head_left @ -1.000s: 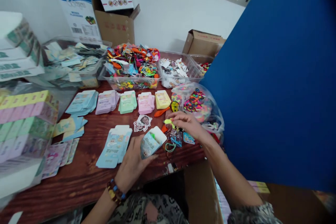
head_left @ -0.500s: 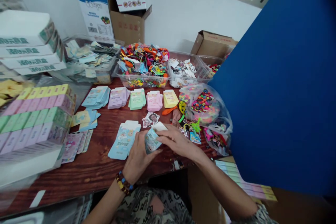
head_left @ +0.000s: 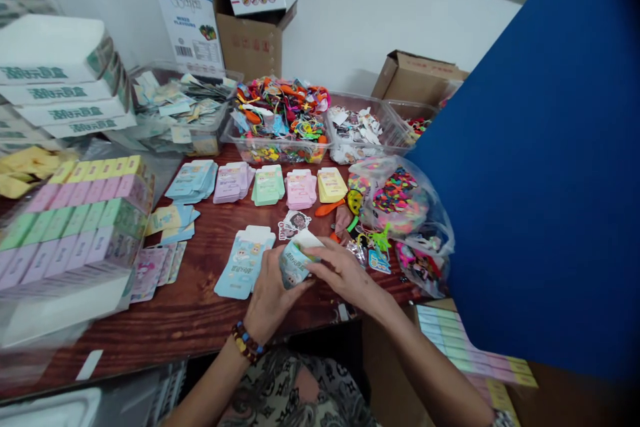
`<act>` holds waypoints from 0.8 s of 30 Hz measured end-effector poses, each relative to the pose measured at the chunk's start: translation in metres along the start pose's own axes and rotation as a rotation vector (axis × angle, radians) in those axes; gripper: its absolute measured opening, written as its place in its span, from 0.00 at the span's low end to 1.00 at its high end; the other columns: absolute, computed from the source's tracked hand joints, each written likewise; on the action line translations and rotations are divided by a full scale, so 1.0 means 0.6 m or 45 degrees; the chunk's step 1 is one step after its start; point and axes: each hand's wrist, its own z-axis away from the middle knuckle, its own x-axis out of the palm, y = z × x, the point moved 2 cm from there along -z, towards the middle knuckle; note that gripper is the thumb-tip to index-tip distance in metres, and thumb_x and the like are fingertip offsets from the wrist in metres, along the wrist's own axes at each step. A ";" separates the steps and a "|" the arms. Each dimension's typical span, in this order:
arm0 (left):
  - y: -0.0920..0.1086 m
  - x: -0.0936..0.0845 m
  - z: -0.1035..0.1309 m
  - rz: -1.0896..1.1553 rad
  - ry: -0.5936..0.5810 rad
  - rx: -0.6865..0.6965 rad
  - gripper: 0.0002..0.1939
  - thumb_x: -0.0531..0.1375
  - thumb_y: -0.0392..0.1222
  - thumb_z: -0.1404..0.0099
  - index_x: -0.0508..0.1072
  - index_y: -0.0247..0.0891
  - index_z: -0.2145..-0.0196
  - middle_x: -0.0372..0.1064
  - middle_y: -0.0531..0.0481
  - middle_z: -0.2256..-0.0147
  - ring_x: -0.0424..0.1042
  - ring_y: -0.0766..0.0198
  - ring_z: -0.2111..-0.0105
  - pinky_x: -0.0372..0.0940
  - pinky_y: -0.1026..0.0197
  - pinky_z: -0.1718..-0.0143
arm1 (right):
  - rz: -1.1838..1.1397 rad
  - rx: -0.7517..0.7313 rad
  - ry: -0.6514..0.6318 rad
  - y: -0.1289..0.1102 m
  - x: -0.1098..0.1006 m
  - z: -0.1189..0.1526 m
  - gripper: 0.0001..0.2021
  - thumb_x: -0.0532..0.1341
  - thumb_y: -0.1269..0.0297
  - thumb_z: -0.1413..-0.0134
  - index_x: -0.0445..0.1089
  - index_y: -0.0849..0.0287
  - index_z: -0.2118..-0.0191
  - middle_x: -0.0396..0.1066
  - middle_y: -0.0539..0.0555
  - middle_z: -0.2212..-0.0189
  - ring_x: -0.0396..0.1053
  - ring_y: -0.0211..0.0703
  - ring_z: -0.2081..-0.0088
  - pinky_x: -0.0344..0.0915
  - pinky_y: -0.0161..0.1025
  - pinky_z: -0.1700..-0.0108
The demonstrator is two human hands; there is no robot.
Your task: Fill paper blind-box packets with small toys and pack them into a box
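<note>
The left hand is cradling a small blue box from 7 o'clock, its long axis tilting toward 1 o'clock; the right hand is pinching its open top from 3 o'clock, with the flat blue stack just beside at 9 o'clock and the table edge lying near at 6 o'clock

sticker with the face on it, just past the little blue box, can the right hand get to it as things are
Probably yes. The sticker lies flat on bare table just beyond the blue box, nothing covering it. But the right hand grips the box with the left hand, so it must let go first.
</note>
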 end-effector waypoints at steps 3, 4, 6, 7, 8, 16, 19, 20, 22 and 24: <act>-0.002 0.001 0.000 0.015 0.035 -0.073 0.33 0.64 0.52 0.39 0.55 0.39 0.43 0.60 0.43 0.52 0.65 0.51 0.50 0.64 0.45 0.48 | -0.049 0.020 0.256 0.006 0.021 0.017 0.15 0.59 0.63 0.37 0.71 0.55 0.46 0.71 0.58 0.49 0.68 0.45 0.46 0.65 0.42 0.44; -0.003 0.002 0.000 0.023 0.044 -0.094 0.33 0.65 0.51 0.39 0.55 0.39 0.43 0.60 0.43 0.51 0.65 0.51 0.49 0.64 0.45 0.47 | -0.063 0.034 0.307 0.008 0.031 0.024 0.16 0.60 0.63 0.37 0.70 0.54 0.45 0.71 0.58 0.49 0.69 0.45 0.47 0.65 0.42 0.44; -0.002 0.002 -0.001 0.048 0.046 -0.137 0.33 0.65 0.49 0.40 0.56 0.37 0.43 0.60 0.42 0.51 0.64 0.50 0.49 0.64 0.44 0.47 | -0.116 0.086 0.380 0.010 0.053 0.033 0.18 0.60 0.63 0.38 0.68 0.54 0.43 0.73 0.58 0.49 0.70 0.46 0.48 0.67 0.42 0.45; -0.001 0.002 -0.001 0.070 0.034 -0.154 0.33 0.65 0.49 0.40 0.56 0.37 0.43 0.60 0.42 0.51 0.64 0.50 0.49 0.63 0.44 0.47 | -0.155 0.122 0.409 0.011 0.063 0.036 0.18 0.60 0.62 0.38 0.68 0.54 0.43 0.73 0.58 0.49 0.71 0.46 0.48 0.67 0.43 0.46; 0.000 0.000 -0.002 0.102 0.008 -0.168 0.34 0.66 0.48 0.40 0.56 0.37 0.43 0.61 0.41 0.50 0.64 0.50 0.48 0.63 0.43 0.46 | -0.194 0.162 0.443 0.012 0.069 0.037 0.18 0.60 0.62 0.38 0.68 0.55 0.43 0.74 0.58 0.50 0.71 0.47 0.49 0.67 0.43 0.46; -0.001 -0.035 0.002 0.536 -0.266 -0.294 0.24 0.56 0.46 0.31 0.61 0.44 0.39 0.64 0.43 0.41 0.67 0.54 0.44 0.63 0.51 0.43 | -0.392 0.264 0.420 0.026 0.050 0.028 0.11 0.58 0.61 0.37 0.73 0.56 0.53 0.75 0.55 0.58 0.72 0.44 0.57 0.67 0.40 0.54; -0.001 -0.045 0.008 0.648 -0.285 -0.383 0.23 0.60 0.47 0.34 0.64 0.44 0.42 0.66 0.45 0.44 0.70 0.56 0.48 0.67 0.54 0.48 | -0.381 0.157 0.350 0.022 0.045 0.023 0.10 0.56 0.62 0.35 0.74 0.56 0.57 0.74 0.54 0.61 0.71 0.43 0.59 0.65 0.39 0.55; 0.000 -0.047 0.009 0.696 -0.319 -0.419 0.22 0.61 0.47 0.34 0.65 0.44 0.44 0.68 0.45 0.46 0.71 0.56 0.50 0.68 0.55 0.50 | -0.385 0.132 0.334 0.020 0.046 0.022 0.10 0.56 0.62 0.35 0.75 0.56 0.58 0.73 0.54 0.63 0.71 0.42 0.60 0.65 0.38 0.57; 0.005 -0.051 0.009 0.799 -0.392 -0.485 0.21 0.62 0.46 0.36 0.66 0.43 0.46 0.71 0.47 0.50 0.73 0.58 0.53 0.69 0.58 0.53 | -0.401 0.107 0.310 0.017 0.048 0.019 0.11 0.56 0.62 0.35 0.75 0.57 0.59 0.72 0.54 0.64 0.70 0.41 0.62 0.65 0.37 0.59; 0.008 -0.054 0.007 0.878 -0.420 -0.534 0.20 0.63 0.46 0.37 0.67 0.42 0.48 0.73 0.49 0.55 0.73 0.60 0.56 0.69 0.59 0.56 | -0.411 0.094 0.291 0.015 0.050 0.017 0.11 0.56 0.62 0.35 0.75 0.57 0.59 0.73 0.54 0.65 0.70 0.41 0.62 0.65 0.37 0.60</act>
